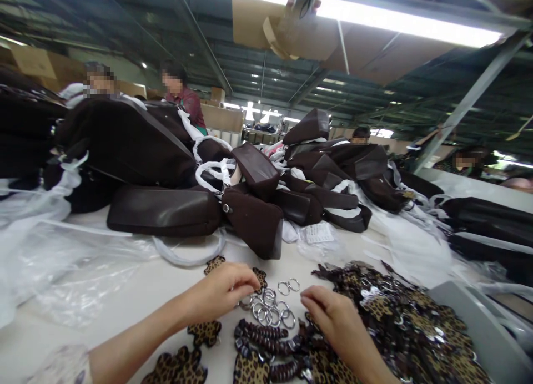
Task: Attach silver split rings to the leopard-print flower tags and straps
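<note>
White tabletop (166, 284), both hands curled, left hand (227, 289) and right hand (333, 317) pinching key rings (270, 312)

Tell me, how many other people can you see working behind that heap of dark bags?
4, maybe more hidden. Two people stand far left behind the bags; one head shows mid-back; another person is far right.

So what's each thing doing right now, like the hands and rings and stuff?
left hand: fingertips pinched at the rings
right hand: curled, resting beside the rings
metal split rings: loose heap on table
leopard-print charms: piled
dark brown bags: heaped
clear plastic bags: crumpled
</note>
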### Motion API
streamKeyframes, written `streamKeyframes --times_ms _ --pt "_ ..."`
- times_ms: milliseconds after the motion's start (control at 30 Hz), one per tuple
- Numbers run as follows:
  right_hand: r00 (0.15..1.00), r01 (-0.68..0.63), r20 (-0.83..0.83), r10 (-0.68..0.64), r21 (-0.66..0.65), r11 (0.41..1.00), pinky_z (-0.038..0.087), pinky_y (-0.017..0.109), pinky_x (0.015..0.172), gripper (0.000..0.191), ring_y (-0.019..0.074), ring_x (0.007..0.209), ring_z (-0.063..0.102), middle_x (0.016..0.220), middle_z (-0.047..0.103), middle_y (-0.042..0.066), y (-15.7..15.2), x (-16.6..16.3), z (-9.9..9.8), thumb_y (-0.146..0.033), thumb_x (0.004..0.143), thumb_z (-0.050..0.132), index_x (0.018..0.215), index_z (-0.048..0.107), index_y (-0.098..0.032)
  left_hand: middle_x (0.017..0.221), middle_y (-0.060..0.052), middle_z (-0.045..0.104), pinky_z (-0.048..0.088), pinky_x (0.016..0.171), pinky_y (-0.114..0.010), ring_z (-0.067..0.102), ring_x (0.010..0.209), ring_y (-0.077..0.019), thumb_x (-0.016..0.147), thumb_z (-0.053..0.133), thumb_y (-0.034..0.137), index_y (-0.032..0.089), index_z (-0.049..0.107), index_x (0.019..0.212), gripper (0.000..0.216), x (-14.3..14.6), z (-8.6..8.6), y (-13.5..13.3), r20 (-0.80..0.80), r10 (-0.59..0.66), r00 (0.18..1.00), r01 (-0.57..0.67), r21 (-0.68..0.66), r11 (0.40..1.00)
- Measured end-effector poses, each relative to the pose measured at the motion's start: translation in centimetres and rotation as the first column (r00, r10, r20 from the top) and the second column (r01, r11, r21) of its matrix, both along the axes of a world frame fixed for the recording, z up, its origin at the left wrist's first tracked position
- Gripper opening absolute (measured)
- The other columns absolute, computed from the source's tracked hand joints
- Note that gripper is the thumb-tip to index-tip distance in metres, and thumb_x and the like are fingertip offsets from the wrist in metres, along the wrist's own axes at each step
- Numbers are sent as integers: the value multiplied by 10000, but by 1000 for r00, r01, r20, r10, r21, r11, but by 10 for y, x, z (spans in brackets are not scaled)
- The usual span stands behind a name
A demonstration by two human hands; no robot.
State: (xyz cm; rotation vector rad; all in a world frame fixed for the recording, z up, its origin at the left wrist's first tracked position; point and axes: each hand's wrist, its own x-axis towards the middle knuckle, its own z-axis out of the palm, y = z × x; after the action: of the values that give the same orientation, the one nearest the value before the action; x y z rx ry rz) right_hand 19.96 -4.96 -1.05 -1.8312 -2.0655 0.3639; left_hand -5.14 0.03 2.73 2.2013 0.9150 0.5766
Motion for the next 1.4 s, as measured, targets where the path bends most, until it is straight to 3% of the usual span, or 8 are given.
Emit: streamKeyframes --times_ms 200,333,467,567,700,867,1067,1400 --pt "994 -30 106 35 -51 998 464 379 709 144 313 804 683 839 718 115 11 -15 -15 -97 781 591 733 704 -173 1032 -46 648 444 809 -283 601 968 -221 747 776 293 228 717 1021 287 12 -33 -20 -189 -194 963 202 21 979" --pt "999 -21 48 22 -30 999 456 382 703 174 299 767 668 779 692 100 10 -15 -18 -91 809 518 715 637 -177 871 -18 642 420 712 -258 595 888 -208 692 817 258 214 727 787 137 12 -37 -20 -281 -217 935 233 21 972" --pt "989 15 -144 -19 -32 999 490 305 571 179 223 618 672 637 654 21 9 -13 -15 -221 882 460 738 566 -211 733 -5 642 402 700 -250 571 748 -164 799 661 222 200 717 711 107 9 -21 -15 -148 -170 974 161 -76 984" --pt "866 -13 -497 -56 -135 991 490 225 430 167 191 588 688 634 670 6 6 -16 -11 -332 889 494 797 562 -210 830 -25 675 422 741 -261 587 796 -169 833 516 201 189 728 876 217 17 -15 -15 86 27 996 -9 -202 979" --pt "556 -65 -821 -129 -197 978 464 161 377 260 122 471 619 529 647 -28 -5 -26 -3 -411 766 741 725 614 -188 663 6 610 409 531 -227 546 582 -131 735 559 271 145 677 881 226 32 -19 -21 287 179 941 39 -618 785" --pt "481 -145 -873 -78 -167 975 536 170 449 245 136 586 676 663 716 -5 -16 -32 6 -416 751 791 802 701 -193 580 11 604 412 443 -207 525 467 -100 621 671 355 145 592 712 242 37 -18 -27 374 282 884 122 -766 632" --pt "368 -117 -925 -94 -147 982 561 177 493 383 142 626 699 760 767 -12 -20 -35 5 -254 642 879 994 728 -246 575 -8 622 401 397 -182 535 434 -86 623 726 407 134 591 698 314 33 -18 -24 413 303 859 176 -794 582" --pt "738 -199 -617 274 188 962 558 199 574 102 158 613 690 764 783 2 -17 -24 2 -261 843 687 884 779 -282 613 -25 634 409 423 -174 550 467 -78 688 736 506 122 603 721 407 31 -17 -24 491 288 822 296 -801 521"
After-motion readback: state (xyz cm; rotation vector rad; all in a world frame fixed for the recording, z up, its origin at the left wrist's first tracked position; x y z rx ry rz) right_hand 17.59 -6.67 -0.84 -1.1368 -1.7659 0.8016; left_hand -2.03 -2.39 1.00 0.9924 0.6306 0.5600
